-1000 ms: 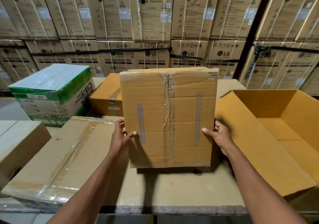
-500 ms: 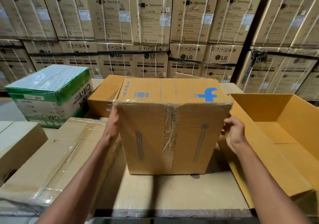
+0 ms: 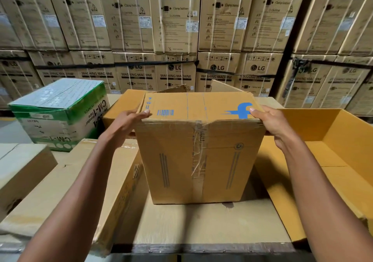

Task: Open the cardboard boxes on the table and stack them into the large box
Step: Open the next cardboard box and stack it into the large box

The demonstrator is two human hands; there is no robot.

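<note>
A brown cardboard box (image 3: 199, 156) with a blue logo and barcode stands on the cardboard-covered table (image 3: 201, 225) in front of me. Torn tape runs down its near face. Flaps stick up at its far side. My left hand (image 3: 129, 122) grips its upper left edge, thumb on the top face. My right hand (image 3: 270, 124) grips its upper right edge, thumb on the blue logo. The large open box (image 3: 331, 160) lies to the right, empty inside, touching the held box.
A green-and-white tape carton (image 3: 58, 112) stands at the left. Another brown box (image 3: 121, 104) sits behind the held one. A plastic-wrapped flat box (image 3: 66, 185) lies left of centre, a pale box (image 3: 22, 171) at far left. Washing machine cartons (image 3: 175, 29) wall the back.
The box has tipped away from me from a nearly flat-on view to standing on the table with its top face showing. Both hands moved from its lower sides up to its top edge.
</note>
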